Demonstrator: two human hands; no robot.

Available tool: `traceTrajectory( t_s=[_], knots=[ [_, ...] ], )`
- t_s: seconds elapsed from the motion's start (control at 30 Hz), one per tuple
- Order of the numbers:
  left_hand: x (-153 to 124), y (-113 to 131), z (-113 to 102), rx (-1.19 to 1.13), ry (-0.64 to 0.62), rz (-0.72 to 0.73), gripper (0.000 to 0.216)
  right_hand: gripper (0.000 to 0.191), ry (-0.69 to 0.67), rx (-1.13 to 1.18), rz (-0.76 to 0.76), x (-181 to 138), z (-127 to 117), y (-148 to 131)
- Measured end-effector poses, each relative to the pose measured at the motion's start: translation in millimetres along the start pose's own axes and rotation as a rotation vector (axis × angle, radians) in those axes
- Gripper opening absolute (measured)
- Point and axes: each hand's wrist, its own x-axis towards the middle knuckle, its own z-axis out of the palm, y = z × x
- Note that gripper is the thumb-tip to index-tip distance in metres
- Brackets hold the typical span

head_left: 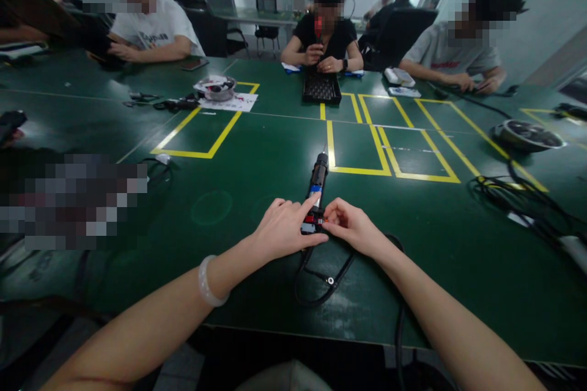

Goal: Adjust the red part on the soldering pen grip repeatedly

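Left hand (291,229) is draped over the back end of a black tool (318,176) that looks like an electric screwdriver, index finger stretched along its body and thumb straight out by the rear. Can't tell whether the folded fingers are really gripping it or just bracing it. Right hand (351,227) curls in from the other side, thumb and fingertips looking pinched on a small orange bit (326,220) at the tool's right flank. The tool itself is on the green table (257,153), roughly midway along the near edge and a bit in from it, thin tip aimed at the far edge, just left of some yellow tape (360,171). What'd worry me: that body is slim and probably rolls, so if the left hand is only resting there, a sideways push from the right could twist the tool and pull the orange bit crooked. It's tiny too, so a slipped pinch could damage or lose it. Also, a black cable (316,303) loops between the tool and the near edge and runs under the right forearm, so a snag there could drag everything around.
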Motion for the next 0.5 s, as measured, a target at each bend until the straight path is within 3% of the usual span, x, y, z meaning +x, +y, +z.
traceTrajectory(
  t_s=[0.17,0.3,0.5],
  knots=[
    [0.4,0.7,2.6,0.025,0.020,-0.016,0.089,0.011,-0.024,0.017,-0.026,-1.8,-0.3,-1.0],
    [2.9,2.5,3.8,0.058,0.029,-0.048,0.087,0.031,-0.051,-0.016,-0.066,-3.3,-2.6,-3.0],
    [10.4,5.8,2.9,0.088,0.036,-0.074,0.076,0.037,-0.060,-0.087,-0.105,-3.6,-2.3,-6.1]
  ],
)
